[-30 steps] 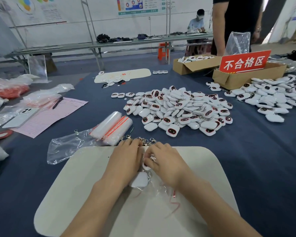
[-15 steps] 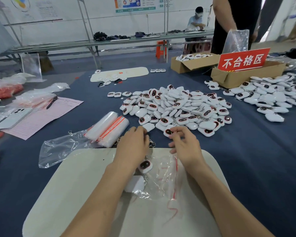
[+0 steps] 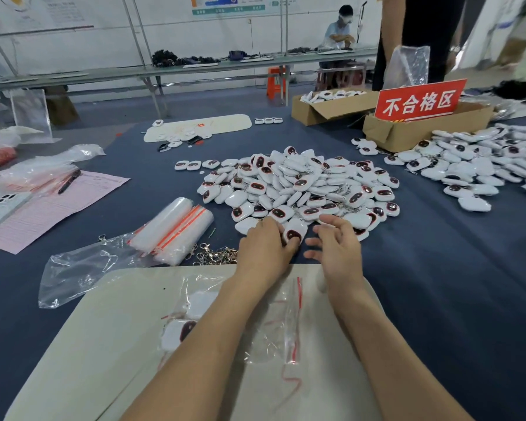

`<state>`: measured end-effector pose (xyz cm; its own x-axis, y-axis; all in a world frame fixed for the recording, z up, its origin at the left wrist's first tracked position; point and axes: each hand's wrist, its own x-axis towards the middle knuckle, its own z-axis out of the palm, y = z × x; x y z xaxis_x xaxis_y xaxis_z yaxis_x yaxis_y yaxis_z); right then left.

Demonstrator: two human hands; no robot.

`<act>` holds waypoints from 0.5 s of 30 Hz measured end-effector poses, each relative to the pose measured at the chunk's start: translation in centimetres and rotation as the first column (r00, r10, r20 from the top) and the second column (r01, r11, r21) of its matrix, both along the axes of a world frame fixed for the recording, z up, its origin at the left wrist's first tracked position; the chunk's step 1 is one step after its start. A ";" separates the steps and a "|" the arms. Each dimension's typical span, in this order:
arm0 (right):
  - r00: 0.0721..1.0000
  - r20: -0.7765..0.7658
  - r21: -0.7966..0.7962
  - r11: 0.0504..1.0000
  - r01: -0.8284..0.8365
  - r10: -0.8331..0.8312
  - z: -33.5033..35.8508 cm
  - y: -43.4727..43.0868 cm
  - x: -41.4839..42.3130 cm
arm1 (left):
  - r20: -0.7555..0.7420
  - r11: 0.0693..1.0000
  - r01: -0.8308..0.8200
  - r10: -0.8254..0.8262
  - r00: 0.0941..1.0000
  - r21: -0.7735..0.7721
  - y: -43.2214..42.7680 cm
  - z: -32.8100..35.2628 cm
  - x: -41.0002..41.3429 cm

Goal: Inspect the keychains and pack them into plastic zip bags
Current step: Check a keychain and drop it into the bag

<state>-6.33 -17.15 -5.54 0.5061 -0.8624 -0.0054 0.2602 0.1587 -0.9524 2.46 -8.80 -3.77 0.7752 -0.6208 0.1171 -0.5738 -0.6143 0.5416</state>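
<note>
A big pile of white keychains point(image 3: 301, 183) with dark red faces covers the blue table. At its near edge my left hand point(image 3: 263, 250) pinches one white keychain point(image 3: 294, 231). Just right of it my right hand point(image 3: 336, 246) hovers with fingers spread and relaxed, holding nothing. On the beige mat point(image 3: 110, 344) under my forearms lies a clear zip bag point(image 3: 281, 317) with a red seal, and two keychains point(image 3: 182, 325) lie beside my left forearm. A heap of metal clasps point(image 3: 214, 255) sits left of my left hand.
Rolls of zip bags point(image 3: 173, 229) lie on a loose plastic bag point(image 3: 73, 268). A pink form, pen and phone point(image 3: 0, 208) are at left. Cardboard boxes point(image 3: 413, 129) with a red sign point(image 3: 419, 100) and another keychain heap point(image 3: 474, 165) are at right. A person stands behind.
Both hands left the bag on the mat and reached forward to the pile. My left hand took hold of a keychain; the bagged pieces stayed on the mat.
</note>
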 end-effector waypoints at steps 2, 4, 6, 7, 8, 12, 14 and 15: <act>1.000 -0.027 -0.045 0.999 0.005 -0.006 -0.1 0.1 -0.1 | -0.102 0.993 0.047 -0.058 0.993 -0.113 0.3 0.0 -0.1; 0.999 -0.038 -0.097 0.995 0.007 -0.011 -0.1 0.4 -0.2 | -0.158 0.964 0.081 -0.124 0.980 -0.255 0.8 0.0 -0.2; 0.999 -0.051 -0.171 0.985 0.000 -0.009 0.1 0.6 -0.4 | -0.182 0.898 0.090 -0.184 0.966 -0.431 1.6 0.1 -0.4; 0.998 -0.070 -0.218 0.976 -0.007 -0.008 0.1 0.8 -0.4 | -0.207 0.851 0.074 -0.209 0.956 -0.521 2.0 0.1 -0.5; 0.996 -0.092 -0.254 0.967 -0.023 -0.001 0.2 0.9 -0.5 | -0.244 0.801 0.047 -0.237 0.940 -0.596 2.4 0.1 -0.5; 0.982 -0.143 -0.311 0.937 -0.161 0.121 0.5 1.5 -0.9 | -0.359 0.707 -0.050 -0.296 0.885 -0.705 3.7 -0.3 -0.3; 0.971 -0.174 -0.347 0.912 -0.218 0.165 0.8 1.8 -1.0 | -0.412 0.671 -0.121 -0.294 0.863 -0.732 3.8 -0.5 0.0; 0.968 -0.170 -0.348 0.907 -0.235 0.186 0.9 1.9 -1.0 | -0.440 0.657 -0.153 -0.297 0.847 -0.738 3.8 -0.5 0.1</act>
<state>-7.36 -15.26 -4.64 0.6924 -0.6906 0.2090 0.1287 -0.1668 -0.9776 2.55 -4.98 -4.25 0.8112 -0.5574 0.1769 -0.1169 0.1418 0.9830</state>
